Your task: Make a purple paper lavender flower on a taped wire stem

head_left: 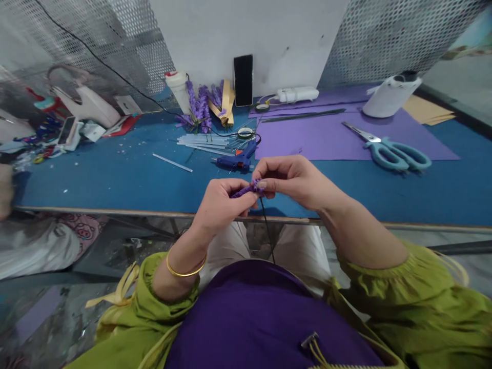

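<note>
A small purple paper flower sprig (243, 191) on a thin dark stem (266, 220) is held above the table's front edge. My left hand (223, 202) pinches the sprig along its purple length, thumb toward the right. My right hand (294, 182) closes thumb and fingertips on its frilled end, touching the left fingertips. From there the stem hangs down over my lap. Just behind my hands lies a blue glue gun (236, 161). Finished-looking purple flower sprigs (200, 107) stand bunched at the back.
Scissors with teal handles (400, 154) rest on purple sheets (307, 138) at right. Clear glue sticks (205, 143), a tape roll (245, 133) and an upright phone (243, 81) sit behind. A white hot-glue-like device (298, 94) lies farther back. Another person's hand (5, 192) shows at far left.
</note>
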The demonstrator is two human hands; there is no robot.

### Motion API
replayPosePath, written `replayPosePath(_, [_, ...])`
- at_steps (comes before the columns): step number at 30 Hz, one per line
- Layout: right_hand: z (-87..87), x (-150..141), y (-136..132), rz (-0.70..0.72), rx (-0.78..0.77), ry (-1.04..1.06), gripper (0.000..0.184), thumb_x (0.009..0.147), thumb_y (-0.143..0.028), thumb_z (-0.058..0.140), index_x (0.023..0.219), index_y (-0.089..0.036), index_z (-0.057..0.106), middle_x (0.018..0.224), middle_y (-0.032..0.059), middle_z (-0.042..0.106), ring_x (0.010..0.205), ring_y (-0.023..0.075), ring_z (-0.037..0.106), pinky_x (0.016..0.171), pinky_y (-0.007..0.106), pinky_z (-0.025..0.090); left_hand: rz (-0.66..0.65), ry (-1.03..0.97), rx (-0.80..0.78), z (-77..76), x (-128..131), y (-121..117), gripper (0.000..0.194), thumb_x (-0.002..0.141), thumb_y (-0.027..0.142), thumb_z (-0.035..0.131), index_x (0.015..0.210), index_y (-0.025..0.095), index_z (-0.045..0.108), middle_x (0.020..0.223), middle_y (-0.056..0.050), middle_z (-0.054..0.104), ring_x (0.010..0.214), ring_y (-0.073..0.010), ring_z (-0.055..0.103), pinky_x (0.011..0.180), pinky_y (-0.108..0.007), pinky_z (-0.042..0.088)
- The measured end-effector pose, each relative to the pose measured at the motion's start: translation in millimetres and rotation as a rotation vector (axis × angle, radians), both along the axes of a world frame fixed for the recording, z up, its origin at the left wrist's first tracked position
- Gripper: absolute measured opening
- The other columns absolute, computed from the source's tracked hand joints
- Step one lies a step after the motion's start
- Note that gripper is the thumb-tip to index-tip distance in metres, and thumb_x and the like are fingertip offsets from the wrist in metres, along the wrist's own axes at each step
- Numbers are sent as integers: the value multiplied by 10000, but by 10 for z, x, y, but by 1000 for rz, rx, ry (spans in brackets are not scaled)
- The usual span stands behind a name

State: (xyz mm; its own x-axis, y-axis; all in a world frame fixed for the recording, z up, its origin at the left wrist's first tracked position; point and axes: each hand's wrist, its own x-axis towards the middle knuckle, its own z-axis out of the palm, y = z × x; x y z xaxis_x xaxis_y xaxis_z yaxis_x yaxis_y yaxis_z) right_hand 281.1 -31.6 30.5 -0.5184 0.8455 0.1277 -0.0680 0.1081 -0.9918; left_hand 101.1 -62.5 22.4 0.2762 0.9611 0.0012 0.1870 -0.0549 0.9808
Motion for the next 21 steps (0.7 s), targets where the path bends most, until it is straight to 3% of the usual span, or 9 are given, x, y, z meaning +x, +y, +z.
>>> replayPosePath(7, [15, -47, -27, -130, -6, -20, 158, 738, -254, 753, 739, -134, 650, 608, -14, 577, 516, 81, 503, 505, 230, 432, 7, -122, -83, -17, -22, -4, 185, 747, 287, 580, 719, 141, 689, 653, -33, 659, 511, -99, 533, 488, -220, 430])
replayPosePath(12, [-15, -97, -51, -231, 26, -43, 107, 737, -224, 710, 729, -138, 646, 596, -11, 587, 503, 82, 503, 490, 229, 419, 44, 2, 19, -15, -5, -30, 181, 763, 262, 580, 676, 134, 673, 622, -27, 649, 499, -100, 522, 488, -224, 424])
replayPosePath(21, [-24, -173, -181, -457, 325, -242, 53, 780, -176, 643, 734, -151, 642, 665, 13, 636, 584, 118, 538, 550, 262, 410, 170, 300, 281, 24, 62, -78, 202, 780, 265, 591, 639, 147, 675, 514, 33, 510, 492, -82, 408, 468, -216, 313])
